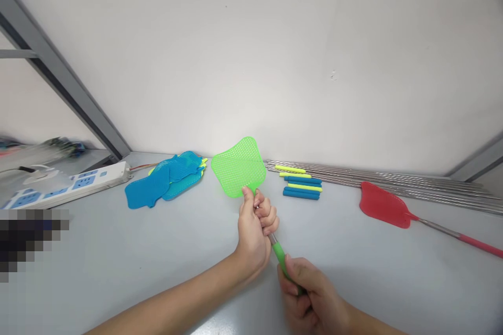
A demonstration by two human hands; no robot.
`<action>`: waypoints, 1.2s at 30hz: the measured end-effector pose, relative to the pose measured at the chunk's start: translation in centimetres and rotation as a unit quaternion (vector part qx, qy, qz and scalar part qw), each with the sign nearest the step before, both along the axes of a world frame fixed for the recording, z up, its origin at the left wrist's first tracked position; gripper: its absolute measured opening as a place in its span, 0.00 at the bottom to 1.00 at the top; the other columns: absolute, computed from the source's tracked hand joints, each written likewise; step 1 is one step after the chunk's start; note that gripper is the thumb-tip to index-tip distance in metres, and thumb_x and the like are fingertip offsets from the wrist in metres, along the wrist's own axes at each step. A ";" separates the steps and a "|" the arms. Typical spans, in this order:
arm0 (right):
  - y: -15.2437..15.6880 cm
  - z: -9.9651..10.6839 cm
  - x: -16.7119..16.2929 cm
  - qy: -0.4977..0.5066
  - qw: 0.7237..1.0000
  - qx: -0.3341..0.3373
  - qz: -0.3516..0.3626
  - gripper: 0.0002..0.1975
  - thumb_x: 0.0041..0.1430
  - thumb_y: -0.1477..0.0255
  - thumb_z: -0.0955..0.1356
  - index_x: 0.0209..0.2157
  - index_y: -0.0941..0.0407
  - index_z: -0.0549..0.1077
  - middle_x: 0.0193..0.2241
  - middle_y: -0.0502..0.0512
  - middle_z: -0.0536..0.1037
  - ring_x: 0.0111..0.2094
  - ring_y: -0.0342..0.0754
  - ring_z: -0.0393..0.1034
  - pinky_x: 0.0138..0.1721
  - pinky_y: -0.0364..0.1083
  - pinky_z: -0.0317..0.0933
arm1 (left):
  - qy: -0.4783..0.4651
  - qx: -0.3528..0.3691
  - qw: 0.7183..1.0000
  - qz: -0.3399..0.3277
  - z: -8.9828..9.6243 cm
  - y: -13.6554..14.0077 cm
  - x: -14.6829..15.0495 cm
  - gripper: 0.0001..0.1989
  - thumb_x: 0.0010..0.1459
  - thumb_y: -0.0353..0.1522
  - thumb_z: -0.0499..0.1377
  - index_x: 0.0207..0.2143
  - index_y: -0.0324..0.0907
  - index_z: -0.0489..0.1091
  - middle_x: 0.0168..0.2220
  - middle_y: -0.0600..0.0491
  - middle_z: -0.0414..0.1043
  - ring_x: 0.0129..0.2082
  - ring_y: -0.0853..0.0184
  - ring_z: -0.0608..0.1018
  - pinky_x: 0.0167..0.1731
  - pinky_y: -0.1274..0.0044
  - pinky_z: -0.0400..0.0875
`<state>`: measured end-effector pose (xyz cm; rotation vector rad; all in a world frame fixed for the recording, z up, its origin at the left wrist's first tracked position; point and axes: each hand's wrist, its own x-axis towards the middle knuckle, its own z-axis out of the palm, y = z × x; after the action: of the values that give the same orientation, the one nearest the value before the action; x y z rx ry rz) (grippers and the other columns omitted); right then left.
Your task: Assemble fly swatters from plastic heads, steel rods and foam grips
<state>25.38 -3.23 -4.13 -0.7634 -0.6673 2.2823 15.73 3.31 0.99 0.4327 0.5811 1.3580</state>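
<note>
A fly swatter [239,167] with a bright green mesh head is held up in front of me, its head toward the wall. My left hand [257,225] is closed around the neck, just below the mesh. A short bit of metal rod shows under that hand. Lower down, my right hand [310,293] wraps round the green grip [279,255]. To the right of the head lie several short blue and yellow grip sleeves [302,188]. A pile of loose blue swatter heads [157,183], with some yellow edges showing, rests on the left.
Several long metal rods [377,180] lie along the wall at the right. In front of them is a red fly swatter [385,205]. A white power strip [82,183] with blue sockets stands on the left of the grey table [176,251]. Grey frame bars rise at both sides.
</note>
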 end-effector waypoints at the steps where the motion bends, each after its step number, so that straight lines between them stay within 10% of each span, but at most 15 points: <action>1: 0.0 0.0 0.0 -0.003 1.000 0.000 -0.001 0.24 0.46 0.50 0.57 0.15 0.57 0.54 0.07 0.40 0.47 0.08 0.32 0.35 0.07 0.34 0.28 | 0.001 0.000 1.000 0.005 0.1 -0.1 0.0 0.18 0.50 0.43 0.49 0.18 0.41 0.49 0.15 0.62 0.37 0.12 0.79 0.42 0.08 0.87 0.40; 36: -0.4 0.5 -0.4 -0.060 0.997 0.040 -0.005 0.22 0.43 0.52 0.62 0.17 0.58 0.55 0.09 0.41 0.48 0.11 0.32 0.36 0.10 0.34 0.28 | 0.050 -0.012 0.999 -0.008 2.1 -1.2 0.0 0.20 0.47 0.49 0.47 0.19 0.41 0.50 0.15 0.62 0.39 0.13 0.79 0.43 0.11 0.85 0.41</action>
<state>24.97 -3.67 -3.60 -0.8676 -0.8022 2.2011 15.69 2.07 3.05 0.4877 0.6745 1.3194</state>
